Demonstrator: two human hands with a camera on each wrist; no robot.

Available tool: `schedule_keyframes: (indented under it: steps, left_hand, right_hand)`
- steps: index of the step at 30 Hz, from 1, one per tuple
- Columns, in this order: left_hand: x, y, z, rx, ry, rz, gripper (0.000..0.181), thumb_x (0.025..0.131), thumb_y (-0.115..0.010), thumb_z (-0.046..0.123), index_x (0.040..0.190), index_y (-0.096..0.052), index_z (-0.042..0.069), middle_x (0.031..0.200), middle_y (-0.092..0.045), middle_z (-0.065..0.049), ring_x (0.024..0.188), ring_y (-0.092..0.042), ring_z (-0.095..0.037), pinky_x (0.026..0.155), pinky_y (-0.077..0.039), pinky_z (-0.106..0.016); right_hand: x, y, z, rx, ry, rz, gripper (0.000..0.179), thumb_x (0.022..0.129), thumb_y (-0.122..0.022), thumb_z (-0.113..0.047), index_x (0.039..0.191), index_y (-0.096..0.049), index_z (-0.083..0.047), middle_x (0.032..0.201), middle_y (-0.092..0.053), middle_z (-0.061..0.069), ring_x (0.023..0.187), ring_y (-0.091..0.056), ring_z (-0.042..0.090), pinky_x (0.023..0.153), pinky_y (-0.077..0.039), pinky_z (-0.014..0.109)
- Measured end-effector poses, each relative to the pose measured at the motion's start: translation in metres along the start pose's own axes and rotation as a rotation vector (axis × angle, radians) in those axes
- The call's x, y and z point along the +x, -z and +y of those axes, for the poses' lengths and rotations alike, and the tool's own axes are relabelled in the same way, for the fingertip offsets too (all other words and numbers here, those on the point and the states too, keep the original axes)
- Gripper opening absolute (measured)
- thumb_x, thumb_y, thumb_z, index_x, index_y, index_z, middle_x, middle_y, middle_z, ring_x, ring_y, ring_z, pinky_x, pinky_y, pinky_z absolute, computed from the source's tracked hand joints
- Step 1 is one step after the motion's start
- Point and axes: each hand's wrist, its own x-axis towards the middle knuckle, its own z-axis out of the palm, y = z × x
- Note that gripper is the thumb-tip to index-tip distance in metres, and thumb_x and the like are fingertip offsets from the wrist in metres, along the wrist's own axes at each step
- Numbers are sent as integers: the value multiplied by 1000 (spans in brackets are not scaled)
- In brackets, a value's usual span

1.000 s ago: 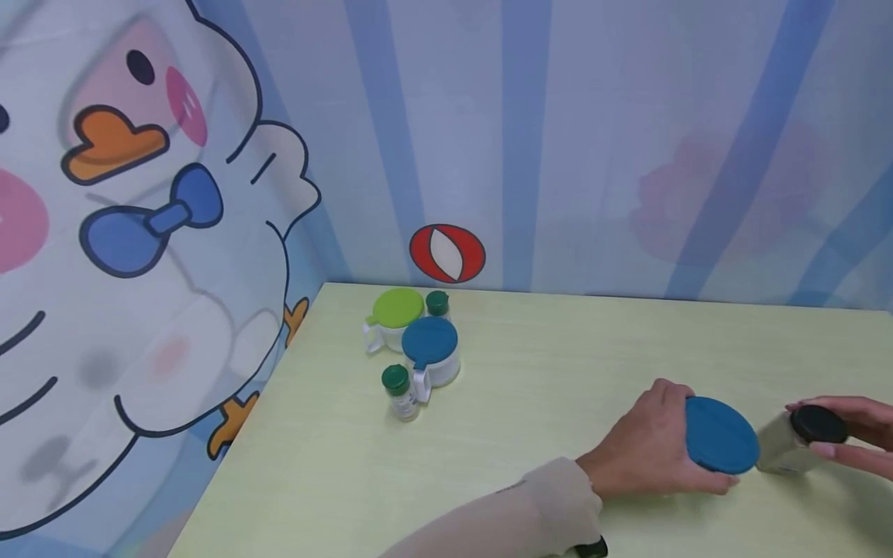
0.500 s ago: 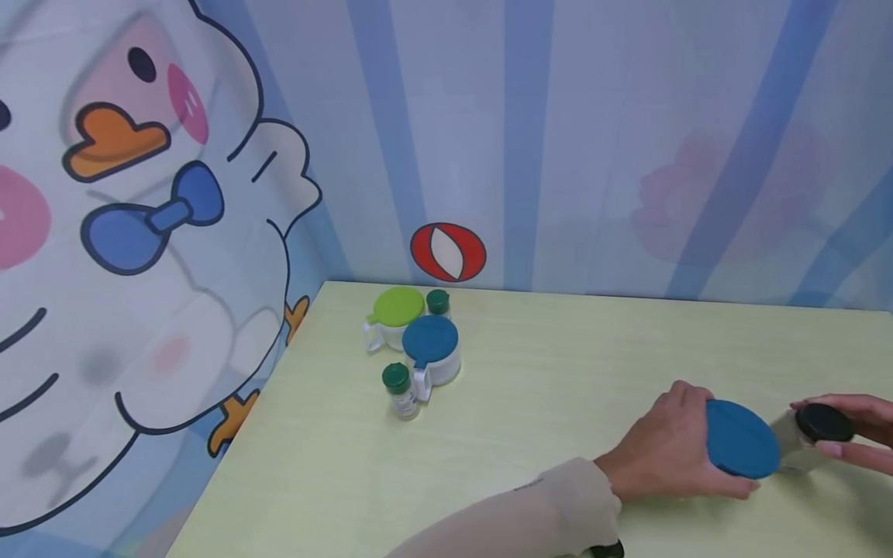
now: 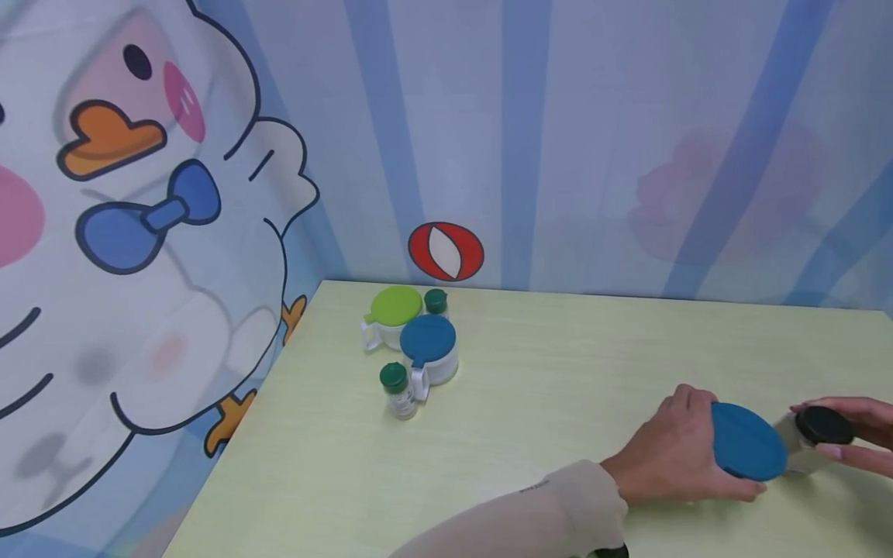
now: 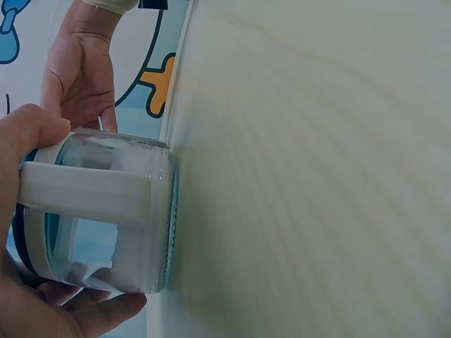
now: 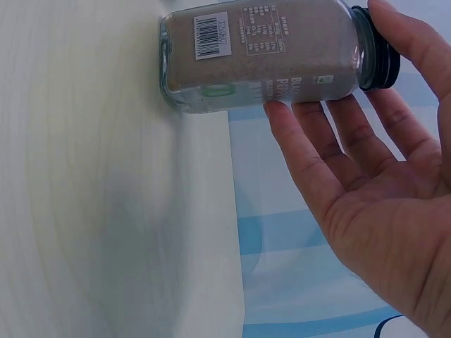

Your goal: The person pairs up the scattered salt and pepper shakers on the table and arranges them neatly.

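Observation:
In the head view my left hand (image 3: 680, 449) grips a seasoning jar with a blue lid (image 3: 749, 442), fingers and thumb around its sides. The left wrist view shows that jar's clear body and white handle (image 4: 91, 190), its base at the table surface. At the right edge of the head view, my right hand (image 3: 861, 434) holds a pepper jar (image 3: 802, 457) near its black cap. In the right wrist view the thumb is at the black cap (image 5: 380, 56) and fingers lie along the labelled glass. The two jars stand side by side; whether they touch is hidden.
At the back left of the pale table (image 3: 558, 372) stand a green-lidded jar (image 3: 395, 308), another blue-lidded jar (image 3: 429, 341) and two small green-capped bottles, one in front (image 3: 400, 391) and one behind (image 3: 436, 302). A printed cloth wall (image 3: 593, 155) borders the table.
My left hand has moved to the right with the blue-lidded jar, towards the pepper jar. My right hand and the pepper jar have shifted slightly right. The group at the back left stays put.

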Motion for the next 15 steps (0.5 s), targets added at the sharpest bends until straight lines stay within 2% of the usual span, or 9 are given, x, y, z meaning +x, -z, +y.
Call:
schedule_keyframes:
  steps: [6, 10, 13, 15]
  left_hand:
    - [1, -2, 2, -30, 29, 11, 95, 73, -72, 77, 146, -39, 27, 126, -47, 16, 103, -45, 6, 80, -48, -11]
    - [1, 1, 1, -112, 56, -43, 98, 75, -71, 76, 153, -30, 32, 132, -44, 17, 112, -44, 6, 84, -50, -15]
    - [1, 7, -7, -222, 20, -100, 93, 82, -70, 68, 156, -25, 34, 142, -39, 19, 123, -41, 5, 89, -50, -18]
    - [1, 11, -17, -309, -38, -135, 84, 90, -67, 58, 158, -25, 32, 148, -36, 19, 130, -38, 4, 95, -48, -19]
  right_hand:
    - [0, 0, 2, 15, 18, 0, 55, 83, -75, 13, 132, -56, -4, 124, -60, -17, 115, -52, -19, 95, -40, 2]
    - [0, 2, -2, 24, 1, 0, 53, 84, -75, 12, 131, -57, -3, 122, -61, -21, 113, -52, -20, 93, -42, 3]
    - [-2, 3, 1, 23, 11, 6, 52, 85, -74, 11, 132, -55, -2, 123, -59, -24, 114, -51, -20, 93, -42, 3]
    - [-3, 1, 3, 33, 28, 17, 52, 85, -73, 13, 132, -55, -1, 124, -59, -25, 115, -51, -19, 93, -42, 3]
